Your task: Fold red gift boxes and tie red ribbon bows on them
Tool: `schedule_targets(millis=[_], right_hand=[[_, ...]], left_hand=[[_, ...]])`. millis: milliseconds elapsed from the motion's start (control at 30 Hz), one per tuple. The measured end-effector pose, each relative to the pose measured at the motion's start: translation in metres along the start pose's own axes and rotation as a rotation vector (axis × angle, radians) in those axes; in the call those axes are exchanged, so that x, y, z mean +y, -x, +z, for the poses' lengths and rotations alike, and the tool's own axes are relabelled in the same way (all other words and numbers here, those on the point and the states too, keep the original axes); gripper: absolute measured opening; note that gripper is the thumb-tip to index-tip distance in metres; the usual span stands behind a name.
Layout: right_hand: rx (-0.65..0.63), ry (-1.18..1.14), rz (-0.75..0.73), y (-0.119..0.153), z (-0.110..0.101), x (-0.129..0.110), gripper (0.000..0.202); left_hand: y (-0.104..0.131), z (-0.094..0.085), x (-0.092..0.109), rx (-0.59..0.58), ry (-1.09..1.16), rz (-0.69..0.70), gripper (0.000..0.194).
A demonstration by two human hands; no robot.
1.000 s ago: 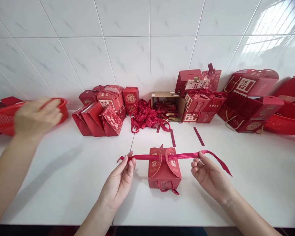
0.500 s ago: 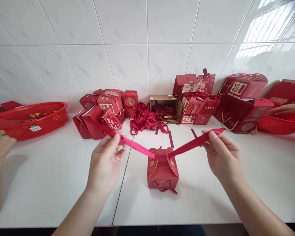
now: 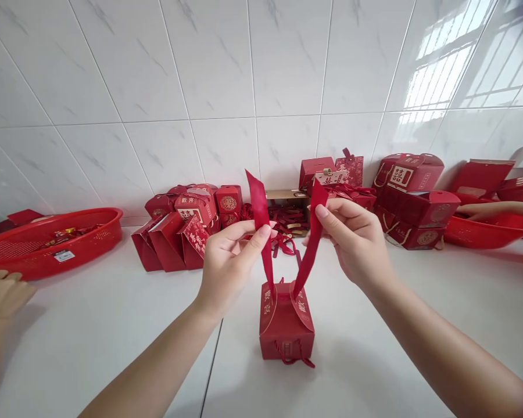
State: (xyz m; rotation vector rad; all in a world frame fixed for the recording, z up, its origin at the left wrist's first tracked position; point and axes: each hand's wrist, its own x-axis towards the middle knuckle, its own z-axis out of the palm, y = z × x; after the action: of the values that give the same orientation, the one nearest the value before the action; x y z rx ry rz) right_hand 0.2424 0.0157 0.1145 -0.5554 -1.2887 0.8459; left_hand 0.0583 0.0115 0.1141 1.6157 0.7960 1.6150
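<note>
A small red gift box with gold characters and a twisted cord handle stands upright on the white table. A red ribbon runs through the box's top flaps, and both its ends rise above it. My left hand pinches one end between thumb and fingers, with the tip sticking up past the thumb. The other end is pinched by my right hand, its tip also pointing up. Both hands are above the box and close together, the two ribbon ends forming a narrow V.
Folded red boxes and stacked boxes line the tiled wall. Behind my hands lie loose ribbons, partly hidden. Red plastic baskets stand at both sides. Another person's hand is at the left edge; another arm reaches in at right.
My hands have come inward and up, bringing the ribbon ends from spread wide to nearly upright and close together. The view has tilted upward.
</note>
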Motion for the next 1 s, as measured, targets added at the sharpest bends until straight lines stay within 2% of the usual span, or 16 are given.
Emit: schedule_targets(millis=[67, 133, 200, 267, 333, 400, 500, 567, 667, 767, 867, 933, 1000], right_hand=[[0.001, -0.023, 0.000, -0.003, 0.003, -0.002, 0.014], [-0.040, -0.028, 0.059, -0.005, 0.006, -0.004, 0.017], [-0.133, 0.006, 0.145, -0.004, 0.008, -0.005, 0.017], [-0.251, 0.037, 0.170, -0.001, 0.008, -0.005, 0.011], [-0.368, 0.014, 0.122, 0.005, 0.006, -0.002, 0.003], [-0.445, -0.021, 0.071, 0.011, 0.003, 0.003, 0.012], [-0.458, 0.044, 0.002, 0.014, -0.003, 0.009, 0.013], [-0.461, 0.140, -0.081, 0.013, -0.008, 0.011, 0.014], [-0.552, 0.329, -0.282, 0.009, -0.017, 0.011, 0.016], [-0.631, 0.622, -0.574, 0.007, -0.025, 0.013, 0.023], [-0.588, 0.862, -0.805, 0.008, -0.027, 0.016, 0.033], [-0.539, 0.909, -0.878, 0.010, -0.027, 0.019, 0.033], [-0.496, 0.900, -0.917, 0.011, -0.026, 0.023, 0.032]], left_hand=[[0.000, 0.002, 0.003, -0.049, 0.000, 0.031, 0.017], [0.000, 0.002, 0.006, -0.156, -0.012, 0.051, 0.023], [-0.001, 0.001, 0.009, -0.299, -0.060, 0.034, 0.026], [-0.003, 0.001, 0.011, -0.404, -0.136, -0.003, 0.027], [-0.003, 0.001, 0.010, -0.432, -0.204, -0.031, 0.026], [-0.003, 0.001, 0.008, -0.422, -0.257, -0.058, 0.025], [-0.003, -0.002, 0.006, -0.439, -0.319, -0.110, 0.018], [-0.003, -0.007, 0.004, -0.509, -0.335, -0.142, 0.010], [-0.007, -0.016, 0.002, -0.605, -0.297, -0.255, 0.009], [-0.010, -0.023, -0.001, -0.593, -0.142, -0.376, 0.020], [-0.009, -0.024, -0.003, -0.600, -0.028, -0.407, 0.030], [-0.005, -0.022, -0.003, -0.603, -0.057, -0.400, 0.031], [-0.001, -0.021, -0.003, -0.553, -0.165, -0.353, 0.031]])
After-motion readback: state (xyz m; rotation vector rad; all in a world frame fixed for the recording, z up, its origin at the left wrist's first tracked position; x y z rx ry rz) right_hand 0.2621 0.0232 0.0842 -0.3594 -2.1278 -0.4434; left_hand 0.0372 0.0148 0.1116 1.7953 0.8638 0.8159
